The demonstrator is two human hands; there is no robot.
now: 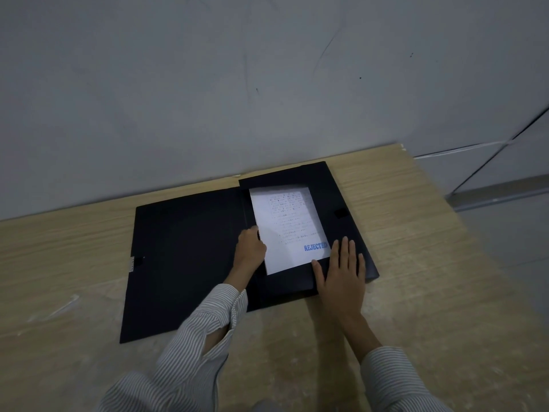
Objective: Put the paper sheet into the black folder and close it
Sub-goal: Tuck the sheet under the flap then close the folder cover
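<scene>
The black folder (184,263) lies open on the wooden table, its cover spread flat to the left. In its right half lies the white paper sheet (288,230), printed with text and a blue REJECTED stamp; black flaps overlap the sheet's top and bottom edges. My left hand (249,248) is curled at the sheet's left edge, fingers touching it near the spine. My right hand (341,269) lies flat, fingers spread, on the folder's bottom right flap beside the sheet's lower right corner.
The light wooden table (416,218) stands against a grey wall (237,84). Its right edge runs diagonally, with grey floor (511,233) beyond. A small white clasp (132,263) sits at the cover's left edge, a black tab (340,213) at the right.
</scene>
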